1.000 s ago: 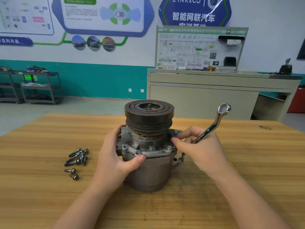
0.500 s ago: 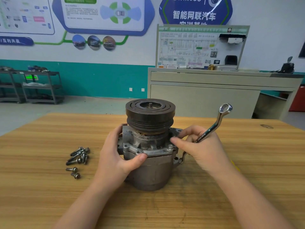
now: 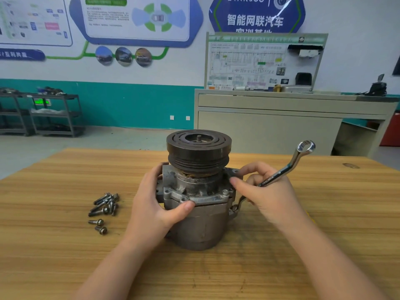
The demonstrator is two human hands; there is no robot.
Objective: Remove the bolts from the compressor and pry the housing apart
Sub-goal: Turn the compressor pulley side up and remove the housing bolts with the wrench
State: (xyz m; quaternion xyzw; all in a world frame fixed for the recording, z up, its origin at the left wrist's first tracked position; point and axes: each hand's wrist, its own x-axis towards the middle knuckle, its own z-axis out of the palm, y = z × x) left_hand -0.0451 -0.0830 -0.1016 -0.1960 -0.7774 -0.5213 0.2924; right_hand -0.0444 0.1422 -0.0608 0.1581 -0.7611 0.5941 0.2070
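Little has shifted since the earlier frames: both hands sit on the compressor (image 3: 198, 191) as before, the right thumb only creeping along the flange. From the head view, the compressor stands upright at mid-table (image 3: 54, 256), pulley on top. The left hand (image 3: 155, 204) wraps its left side, thumb pressing the flange edge. The right hand (image 3: 266, 195) curls around a ring wrench (image 3: 279, 172), whose lower end sits beside the compressor's right lug while the upper ring juts up and away. One bolt head seems to remain on the flange's right corner. Loose bolts (image 3: 104, 207) lie well left of the compressor. To do this well, the person should seat the ring fully over the head, brace the body firmly, and turn steadily.
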